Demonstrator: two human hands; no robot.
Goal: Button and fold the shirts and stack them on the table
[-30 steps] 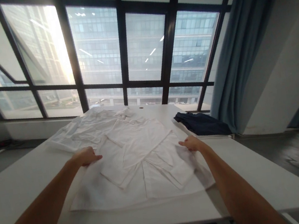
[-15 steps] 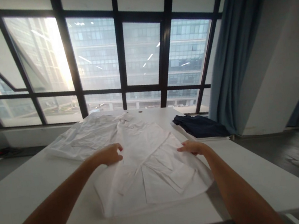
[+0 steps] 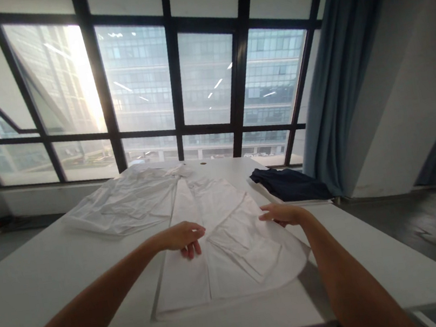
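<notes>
A white shirt (image 3: 231, 249) lies partly folded on the white table (image 3: 54, 275), its left side turned in over the middle. My left hand (image 3: 183, 237) rests on the folded-over left panel near the shirt's centre line, fingers loosely curled and pressing the cloth down. At the shirt's right edge my right hand (image 3: 283, 213) lies on the fabric with fingers stretched out flat. More crumpled white cloth (image 3: 125, 202) lies behind and to the left, touching the shirt's collar end.
A dark blue folded garment (image 3: 290, 184) sits at the table's far right corner. Beyond the table are tall black-framed windows (image 3: 173, 82), with a blue curtain (image 3: 336, 75) on the right. The table's front edge runs just below the shirt's hem.
My left hand has carried the shirt's left side in towards the middle, so the shirt is narrower now. My right hand has stayed at the right edge.
</notes>
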